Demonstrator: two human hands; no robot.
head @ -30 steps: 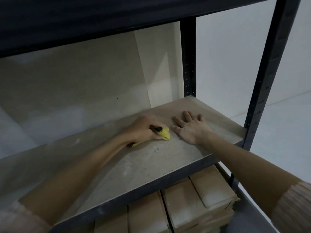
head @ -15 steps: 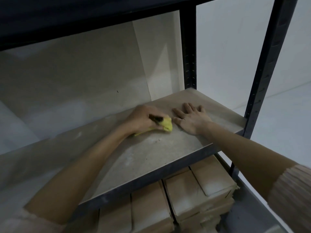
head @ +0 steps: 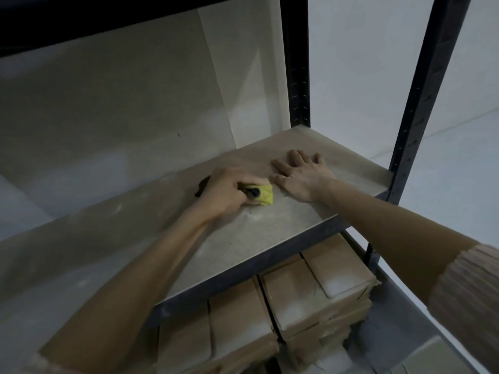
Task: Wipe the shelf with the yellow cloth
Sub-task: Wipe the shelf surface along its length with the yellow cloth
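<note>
Yellow cloth (head: pixel 263 195) bunched in left hand (head: pixel 229 191) mid-shelf (head: pixel 270 233), right hand (head: pixel 302 174) flat, dusty patches left.

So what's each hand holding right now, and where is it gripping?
The left hand grips the bunched yellow cloth, fingers curled over its top, pressing it to the shelf. The right hand holds nothing; it rests flat on the shelf.
</note>
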